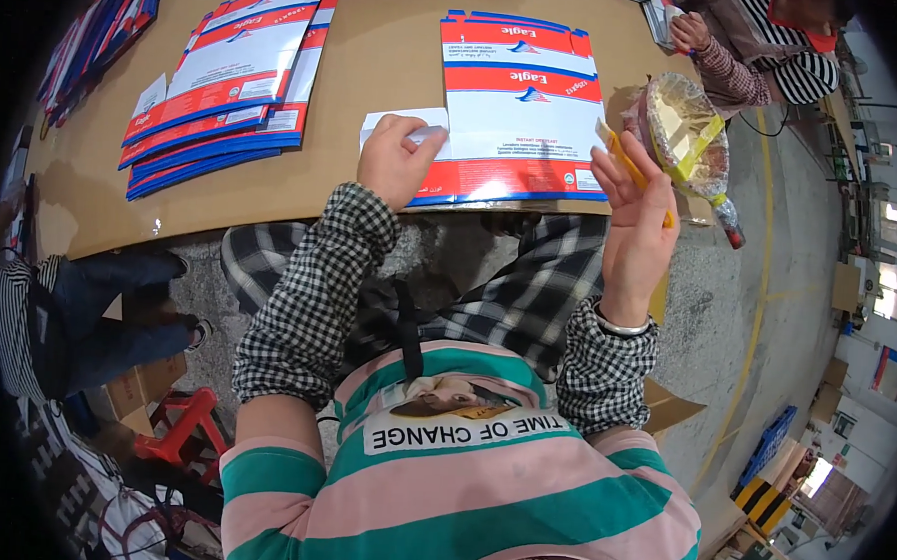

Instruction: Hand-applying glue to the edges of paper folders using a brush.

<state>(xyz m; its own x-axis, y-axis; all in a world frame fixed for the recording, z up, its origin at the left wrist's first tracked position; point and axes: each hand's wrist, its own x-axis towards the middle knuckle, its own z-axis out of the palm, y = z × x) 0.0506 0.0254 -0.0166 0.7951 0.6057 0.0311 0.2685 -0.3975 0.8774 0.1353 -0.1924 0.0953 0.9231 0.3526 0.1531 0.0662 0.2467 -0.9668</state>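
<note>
My left hand (399, 160) presses down on a small white paper slip (407, 125) at the left edge of a flat red, white and blue carton blank (521, 108) lying on the brown table (379, 47). My right hand (634, 213) is raised at the table's edge, fingers spread, with a thin yellow stick (629, 166) between them. Just beyond that hand sits a plastic-wrapped bundle (685, 135) with yellow strips inside.
A fanned stack of the same flat carton blanks (227, 80) lies at the left. More blanks line the far left edge (99, 35). Another person's hand and striped sleeve (719, 52) work at the top right. A person in dark trousers (97, 315) sits at left near a red stool (177, 423).
</note>
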